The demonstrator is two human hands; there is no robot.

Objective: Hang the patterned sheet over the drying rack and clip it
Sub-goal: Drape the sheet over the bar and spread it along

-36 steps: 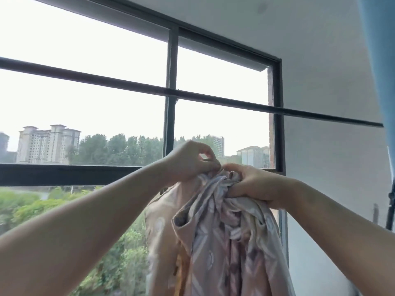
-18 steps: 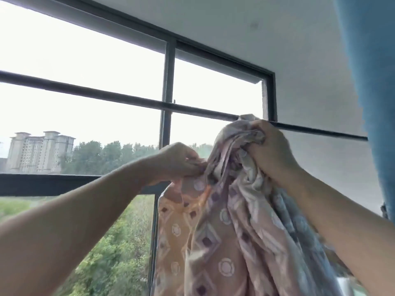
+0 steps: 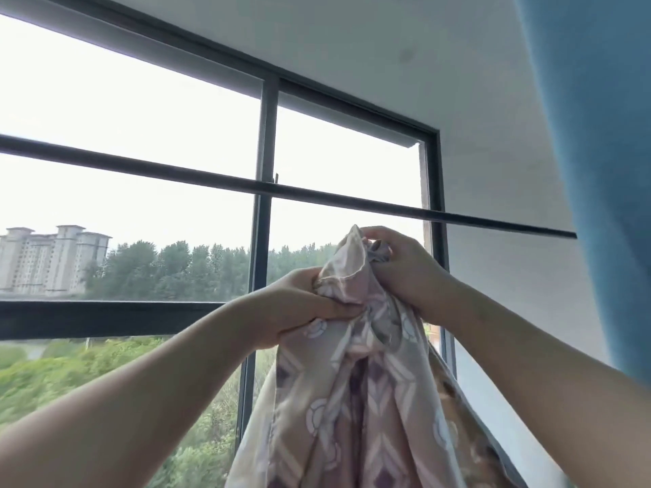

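From the head camera, the pink-and-mauve patterned fabric sheet [image 3: 352, 399] hangs bunched in front of the dark-framed window [image 3: 262, 142], and its gathered top is held up between both hands. The left hand [image 3: 306, 308] clenches a fold on the bunch's near side. The right hand [image 3: 401, 272] curls its fingers round the peak. Half a second ago that peak touched the slim dark horizontal drying bar [image 3: 352, 200]; it now sits just below the bar, apart from it. A blue curtain [image 3: 599, 135] hangs at the right.
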